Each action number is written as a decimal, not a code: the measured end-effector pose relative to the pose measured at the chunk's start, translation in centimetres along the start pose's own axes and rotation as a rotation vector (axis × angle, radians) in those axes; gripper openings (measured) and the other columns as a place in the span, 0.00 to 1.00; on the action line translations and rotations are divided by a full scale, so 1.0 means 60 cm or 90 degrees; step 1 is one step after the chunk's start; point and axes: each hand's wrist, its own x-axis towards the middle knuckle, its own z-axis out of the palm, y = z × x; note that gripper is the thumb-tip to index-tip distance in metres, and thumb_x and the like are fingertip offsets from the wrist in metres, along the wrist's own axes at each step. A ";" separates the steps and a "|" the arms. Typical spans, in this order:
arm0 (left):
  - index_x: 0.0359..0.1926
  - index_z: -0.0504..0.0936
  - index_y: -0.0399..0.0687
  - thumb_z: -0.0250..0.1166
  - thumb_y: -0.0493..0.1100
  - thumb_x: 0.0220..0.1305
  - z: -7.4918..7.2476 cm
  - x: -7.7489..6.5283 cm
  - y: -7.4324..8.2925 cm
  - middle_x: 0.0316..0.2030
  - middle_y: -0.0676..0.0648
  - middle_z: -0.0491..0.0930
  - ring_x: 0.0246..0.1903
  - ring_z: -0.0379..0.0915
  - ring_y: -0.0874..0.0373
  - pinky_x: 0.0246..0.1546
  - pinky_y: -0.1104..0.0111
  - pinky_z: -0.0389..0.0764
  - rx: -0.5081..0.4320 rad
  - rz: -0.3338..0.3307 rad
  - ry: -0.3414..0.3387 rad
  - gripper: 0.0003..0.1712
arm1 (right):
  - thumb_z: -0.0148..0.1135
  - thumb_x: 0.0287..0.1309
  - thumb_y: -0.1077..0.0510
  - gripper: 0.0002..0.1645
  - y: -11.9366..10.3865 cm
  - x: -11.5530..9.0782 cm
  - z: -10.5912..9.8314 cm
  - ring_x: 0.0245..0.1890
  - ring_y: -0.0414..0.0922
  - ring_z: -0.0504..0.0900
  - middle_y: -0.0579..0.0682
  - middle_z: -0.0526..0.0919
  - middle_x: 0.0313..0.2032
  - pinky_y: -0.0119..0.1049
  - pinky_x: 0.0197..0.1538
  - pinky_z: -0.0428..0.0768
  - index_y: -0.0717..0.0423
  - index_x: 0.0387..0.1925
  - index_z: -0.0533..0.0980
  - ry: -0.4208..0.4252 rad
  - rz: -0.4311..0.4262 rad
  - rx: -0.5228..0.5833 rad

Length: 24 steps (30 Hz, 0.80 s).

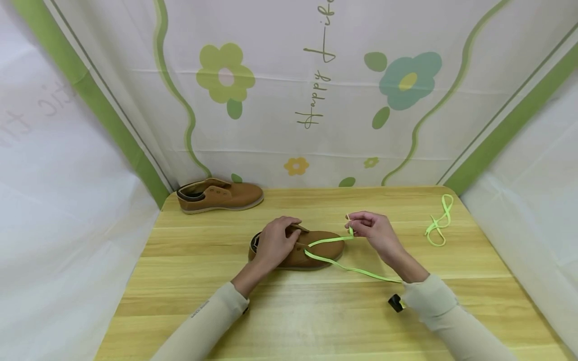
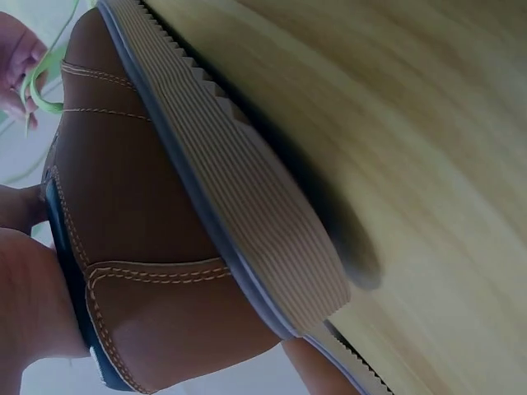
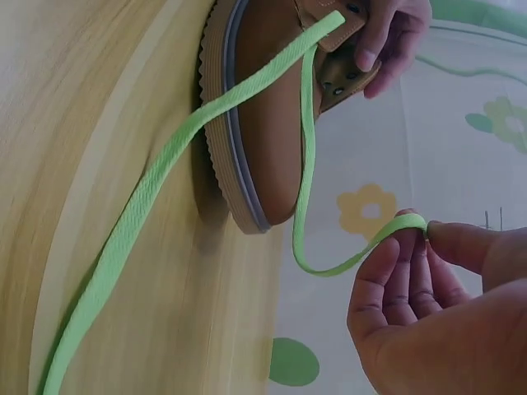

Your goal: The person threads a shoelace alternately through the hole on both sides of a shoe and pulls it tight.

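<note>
A brown leather shoe [image 1: 332, 250] lies on the table with its toe to the right. My left hand [image 1: 276, 241] grips it over the opening, fingers and thumb at the eyelet flaps. From the front of the near flap, a flat neon-green shoelace [image 3: 165, 158] runs out in two strands. Between thumb and fingertips, my right hand [image 1: 377, 234] pinches one strand beyond the toe, above the table. The other strand trails across the toe toward the right sleeve. In the left wrist view, the shoe's side and ribbed sole [image 2: 239, 181] fill much of the picture.
A second brown shoe [image 1: 241, 195], with no lace in its eyelets, stands at the table's back left. Another green shoelace [image 1: 447, 218] lies loosely looped at the right. Behind the wooden table [image 1: 316, 321] hangs a white flowered curtain [image 1: 271, 120], with white sheets at both sides.
</note>
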 end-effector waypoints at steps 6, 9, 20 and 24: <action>0.50 0.91 0.48 0.74 0.41 0.68 0.005 0.005 0.000 0.47 0.48 0.91 0.46 0.88 0.51 0.47 0.56 0.87 0.008 -0.019 -0.003 0.11 | 0.65 0.73 0.63 0.17 0.000 0.003 0.019 0.45 0.53 0.90 0.58 0.91 0.44 0.48 0.53 0.87 0.73 0.55 0.81 -0.005 -0.010 -0.034; 0.49 0.92 0.50 0.74 0.44 0.69 0.009 0.007 -0.001 0.46 0.49 0.91 0.44 0.88 0.53 0.43 0.58 0.87 0.017 -0.036 -0.006 0.10 | 0.66 0.72 0.62 0.14 0.000 0.004 0.027 0.45 0.56 0.90 0.60 0.91 0.44 0.49 0.52 0.87 0.70 0.52 0.83 -0.012 -0.020 -0.046; 0.43 0.93 0.54 0.74 0.48 0.69 0.017 0.012 -0.001 0.39 0.53 0.92 0.37 0.88 0.56 0.36 0.61 0.87 0.031 -0.060 0.017 0.07 | 0.70 0.69 0.61 0.16 0.000 0.008 0.056 0.33 0.43 0.86 0.66 0.90 0.41 0.38 0.41 0.86 0.72 0.48 0.84 -0.033 -0.027 -0.088; 0.42 0.93 0.54 0.73 0.47 0.69 0.018 0.013 0.000 0.38 0.52 0.92 0.36 0.88 0.55 0.36 0.61 0.87 0.035 -0.065 0.025 0.05 | 0.71 0.68 0.61 0.15 0.001 0.010 0.068 0.32 0.41 0.84 0.64 0.90 0.40 0.34 0.38 0.84 0.71 0.47 0.85 -0.045 -0.030 -0.087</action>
